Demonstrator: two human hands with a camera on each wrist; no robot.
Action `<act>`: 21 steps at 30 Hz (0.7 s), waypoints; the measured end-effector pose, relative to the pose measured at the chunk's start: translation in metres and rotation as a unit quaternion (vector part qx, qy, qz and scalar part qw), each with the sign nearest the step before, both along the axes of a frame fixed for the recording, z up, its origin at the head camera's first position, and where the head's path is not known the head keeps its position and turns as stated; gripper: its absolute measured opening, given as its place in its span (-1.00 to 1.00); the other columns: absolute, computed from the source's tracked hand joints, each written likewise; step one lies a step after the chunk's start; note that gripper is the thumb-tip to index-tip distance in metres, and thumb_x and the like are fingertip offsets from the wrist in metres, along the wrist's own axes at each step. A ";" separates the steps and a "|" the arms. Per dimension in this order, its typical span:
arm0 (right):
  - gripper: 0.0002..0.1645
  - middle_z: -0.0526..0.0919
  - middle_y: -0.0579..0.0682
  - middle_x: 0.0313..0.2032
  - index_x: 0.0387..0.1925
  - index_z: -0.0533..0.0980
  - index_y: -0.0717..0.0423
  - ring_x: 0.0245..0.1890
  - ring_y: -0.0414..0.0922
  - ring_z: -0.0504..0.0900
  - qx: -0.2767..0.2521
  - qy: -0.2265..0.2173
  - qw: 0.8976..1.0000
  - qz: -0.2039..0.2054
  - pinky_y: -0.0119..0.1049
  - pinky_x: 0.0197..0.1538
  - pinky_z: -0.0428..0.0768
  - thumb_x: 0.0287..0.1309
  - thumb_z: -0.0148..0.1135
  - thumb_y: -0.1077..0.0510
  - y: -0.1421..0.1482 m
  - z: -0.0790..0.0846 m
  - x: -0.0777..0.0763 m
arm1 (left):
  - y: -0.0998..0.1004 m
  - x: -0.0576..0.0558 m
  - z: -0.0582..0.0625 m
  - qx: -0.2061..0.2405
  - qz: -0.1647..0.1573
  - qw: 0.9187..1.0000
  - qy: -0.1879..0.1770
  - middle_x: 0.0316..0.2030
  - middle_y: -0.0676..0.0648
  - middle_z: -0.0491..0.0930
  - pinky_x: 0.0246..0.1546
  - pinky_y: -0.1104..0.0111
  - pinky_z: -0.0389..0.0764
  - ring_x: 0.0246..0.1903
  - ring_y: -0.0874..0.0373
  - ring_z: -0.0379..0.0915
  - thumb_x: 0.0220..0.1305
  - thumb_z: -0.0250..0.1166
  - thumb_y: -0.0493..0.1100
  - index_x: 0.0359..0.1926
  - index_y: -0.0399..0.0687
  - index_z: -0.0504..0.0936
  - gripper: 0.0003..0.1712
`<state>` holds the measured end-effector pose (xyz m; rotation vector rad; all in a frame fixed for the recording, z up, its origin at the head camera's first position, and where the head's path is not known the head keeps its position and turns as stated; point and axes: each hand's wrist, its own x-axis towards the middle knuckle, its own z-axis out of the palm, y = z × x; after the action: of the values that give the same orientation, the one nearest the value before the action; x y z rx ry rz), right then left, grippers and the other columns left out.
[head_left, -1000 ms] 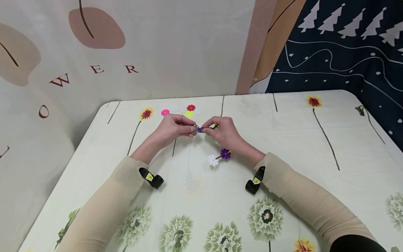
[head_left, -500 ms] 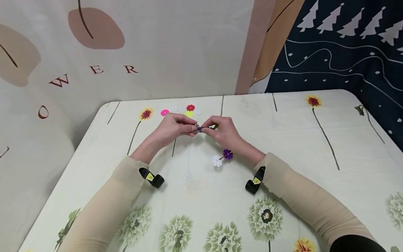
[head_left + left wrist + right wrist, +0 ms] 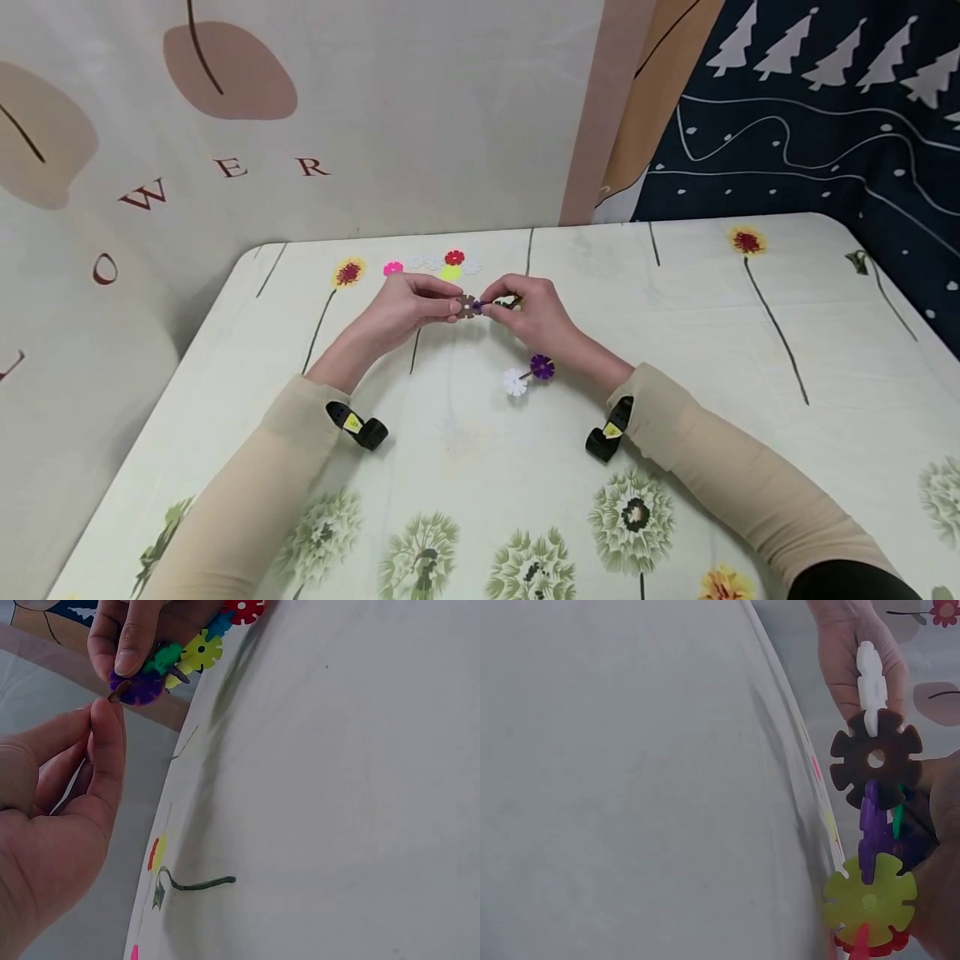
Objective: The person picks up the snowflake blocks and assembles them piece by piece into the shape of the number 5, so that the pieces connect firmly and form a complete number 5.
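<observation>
In the head view my left hand (image 3: 408, 308) pinches a brown notched snowflake disc (image 3: 468, 306) at its edge. My right hand (image 3: 536, 312) grips a purple snowflake disc (image 3: 141, 688) that meets the brown one. Green (image 3: 166, 658), yellow (image 3: 201, 652), blue and red (image 3: 244, 609) discs continue from the purple one in the left wrist view. Below my right hand, a white disc (image 3: 514, 382) and another purple disc (image 3: 542, 367) are joined through a dark brown disc (image 3: 876, 759). A yellow-green disc (image 3: 870, 900) follows them in the right wrist view. How firmly brown and purple interlock cannot be told.
Loose discs lie near the table's far edge: a pink one (image 3: 393, 268), a red one (image 3: 454, 257), a yellow one (image 3: 451, 272) and several white ones. A flower-print cloth (image 3: 675, 333) covers the table, with hanging fabric (image 3: 450, 108) behind.
My left fingers have shifted slightly left along the brown disc, so more of it shows between the hands. The hanging white and purple discs have swung slightly right.
</observation>
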<state>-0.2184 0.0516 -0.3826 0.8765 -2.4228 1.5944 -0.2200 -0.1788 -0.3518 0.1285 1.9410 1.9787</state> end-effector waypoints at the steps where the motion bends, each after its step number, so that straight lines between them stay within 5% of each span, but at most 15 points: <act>1: -0.83 0.79 -0.01 -0.20 -0.16 0.70 0.21 -0.18 -0.12 0.69 0.001 -0.004 1.000 0.001 -0.21 -0.07 0.63 0.19 0.48 0.30 0.000 0.000 0.000 | 0.000 0.000 0.000 0.000 0.000 1.000 -0.001 -0.21 -0.19 0.73 -0.13 0.29 0.73 -0.29 0.08 0.72 0.31 0.31 -0.51 0.03 -0.55 0.64 -0.72; 9: -0.56 0.77 0.04 -0.07 0.03 0.67 0.25 -0.02 -0.09 0.71 0.023 -0.020 0.999 0.007 -0.17 0.07 0.62 0.09 0.56 0.29 -0.003 0.000 0.000 | 0.000 0.000 -0.002 -0.008 0.009 1.000 -0.006 -0.21 -0.19 0.73 -0.17 0.34 0.73 -0.31 0.08 0.71 0.30 0.35 -0.47 -0.12 -0.32 0.77 -0.84; 21: -0.58 0.80 0.01 -0.19 -0.06 0.71 0.20 -0.16 -0.14 0.74 0.031 -0.022 0.999 -0.001 -0.18 0.06 0.62 0.02 0.63 0.21 -0.010 0.001 0.000 | 0.003 0.003 -0.003 0.020 0.011 0.999 -0.023 -0.23 -0.19 0.73 -0.21 0.35 0.73 -0.34 0.10 0.70 0.31 0.32 -0.51 -0.17 -0.27 0.78 -0.82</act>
<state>-0.2180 0.0418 -0.3818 0.8579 -2.5153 1.5619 -0.2173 -0.1757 -0.3544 0.0707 1.8815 2.0179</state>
